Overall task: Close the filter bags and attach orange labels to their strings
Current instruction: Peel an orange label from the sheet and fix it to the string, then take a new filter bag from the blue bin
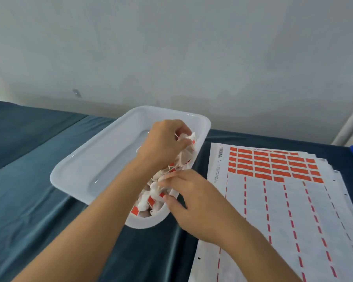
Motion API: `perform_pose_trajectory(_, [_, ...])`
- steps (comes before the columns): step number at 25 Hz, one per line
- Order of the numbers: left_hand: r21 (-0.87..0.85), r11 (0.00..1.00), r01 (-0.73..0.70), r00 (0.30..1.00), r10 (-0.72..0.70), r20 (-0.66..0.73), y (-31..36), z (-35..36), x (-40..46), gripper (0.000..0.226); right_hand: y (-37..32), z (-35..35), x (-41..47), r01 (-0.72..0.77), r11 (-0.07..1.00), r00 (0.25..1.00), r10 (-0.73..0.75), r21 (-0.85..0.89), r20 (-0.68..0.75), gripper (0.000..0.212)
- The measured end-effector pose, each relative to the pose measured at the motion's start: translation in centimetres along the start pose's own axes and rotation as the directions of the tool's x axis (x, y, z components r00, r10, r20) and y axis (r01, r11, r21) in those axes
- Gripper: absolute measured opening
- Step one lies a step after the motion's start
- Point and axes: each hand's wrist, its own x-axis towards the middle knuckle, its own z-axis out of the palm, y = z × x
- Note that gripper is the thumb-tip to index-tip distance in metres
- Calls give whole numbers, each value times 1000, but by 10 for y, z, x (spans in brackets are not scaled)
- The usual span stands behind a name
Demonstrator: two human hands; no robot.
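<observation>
Filter bags [157,192] lie heaped along the right side of a white tray [86,167], many already carrying orange labels [134,210] on their strings. The left hand [163,145] reaches deep into the tray, its fingers curled round a bunch of bags at the far end. The right hand [192,196] rests at the tray's near rim with fingers mostly straight, the tips touching the heap; whether it pinches a string I cannot tell, since the bags hide the fingertips.

The main risk is tangling: with strings and labels crossing in one pile, lifting a handful could drag neighbours out over the rim onto the blue-covered tabletop [29,200]. A hard tug could also tear a label from its string or pull a closed bag open. The label sheet [273,165] lies just beside the tray, and a sweeping forearm could shift it.
</observation>
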Motion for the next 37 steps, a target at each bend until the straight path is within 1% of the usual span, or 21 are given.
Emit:
perform_pose_trajectory(2, [61,998,4,997,-8,74,-2,1,0,12,3,1,-2,-2,1000,1000,2,-17,16,36])
perform_pose_trajectory(4, [96,995,4,997,-12,81,-2,-1,0,14,6,-3,-6,0,1000,1000,0,-11,1,36])
perform_pose_trajectory(7, [83,997,3,998,2,-70,-2,-13,7,22,10,-15,-14,-4,999,999,2,-41,-45,35])
perform_pose_trajectory(8, [88,996,-1,996,9,-90,-1,-16,9,23,10,-18,-16,-11,999,999,8,-50,-52,36])
perform_pose_trajectory(10, [115,993,0,1000,2,-25,2,-14,8,20,10,-24,-21,-20,998,999,18,-65,-40,36])
perform_pose_trajectory(12, [150,989,5,994,-21,107,3,-6,4,14,10,-31,-29,-27,996,999,25,-81,-27,35])
perform_pose_trajectory(13, [167,986,1,989,-25,146,4,-3,2,15,11,-38,-34,-38,995,999,36,-89,-32,35])
perform_pose_trajectory(15, [200,980,-11,987,-21,157,7,-5,-2,26,15,-58,-48,-86,991,995,80,-102,-63,36])
perform_pose_trajectory(17, [333,939,-90,990,49,129,16,-10,-4,36,20,-86,-61,-160,981,983,147,-108,-113,35])
perform_pose_trajectory(19, [486,856,-175,984,159,75,40,-3,-10,42,26,-121,-75,-236,964,955,207,-123,-214,32])
perform_pose_trajectory(20, [512,832,-212,974,225,38,56,4,-15,42,28,-139,-80,-270,951,935,221,-152,-277,30])
perform_pose_trajectory(22, [432,831,-350,919,394,-14,91,31,-29,36,36,-172,-92,-362,904,884,255,-228,-391,27])
perform_pose_trajectory(23, [327,840,-434,889,459,2,110,52,-39,33,42,-186,-101,-428,868,852,295,-251,-433,26])
perform_pose_trajectory(24, [188,859,-477,878,475,58,128,77,-53,31,48,-198,-109,-497,826,818,345,-265,-460,25])
perform_pose_trajectory(26, [-94,912,-398,878,409,249,156,132,-83,27,64,-208,-127,-637,707,751,480,-307,-453,23])
perform_pose_trajectory(28, [-311,916,-254,840,368,398,166,185,-110,28,80,-198,-144,-711,609,703,622,-352,-345,24])
perform_pose_trajectory(29, [-392,899,-195,832,363,420,164,207,-120,27,86,-188,-152,-724,591,684,684,-357,-255,24])
perform_pose_trajectory(31, [-458,877,-145,845,351,404,156,235,-133,18,96,-166,-163,-739,583,637,768,-338,-67,22])
perform_pose_trajectory(33, [-421,892,-167,872,333,359,148,249,-139,13,105,-156,-166,-753,579,602,798,-313,26,21])
perform_pose_trajectory(35, [-399,901,-173,883,321,342,143,253,-141,14,111,-170,-158,-766,580,616,786,-276,-57,24])
perform_pose_trajectory(37, [-408,900,-150,879,311,363,142,252,-141,23,115,-200,-149,-762,598,648,704,-250,-291,23])
